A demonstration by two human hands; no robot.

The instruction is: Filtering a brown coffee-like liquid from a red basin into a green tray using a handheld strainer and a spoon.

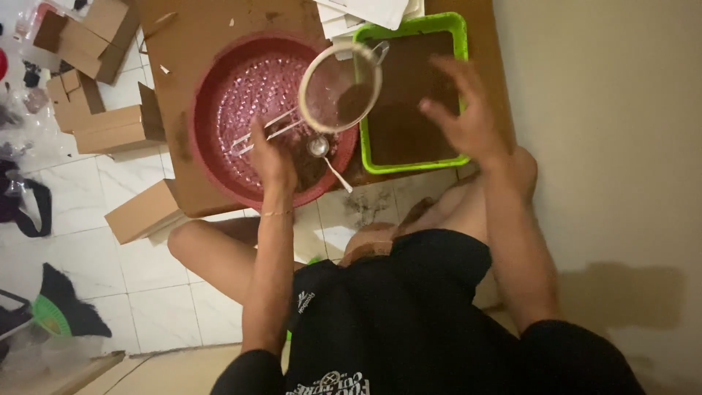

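Head view: the left hand (272, 155) grips the wire handle of a round sieve (340, 88), which reaches away toward the cardboard's far edge, over the red basin's (208, 110) rim. The right hand (462, 117) hovers spread, holding nothing, over the green tray (459, 29), just right of the sieve.

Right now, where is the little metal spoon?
In the head view the spoon lies on the near rim of the red basin, just right of the left hand and below the round sieve.
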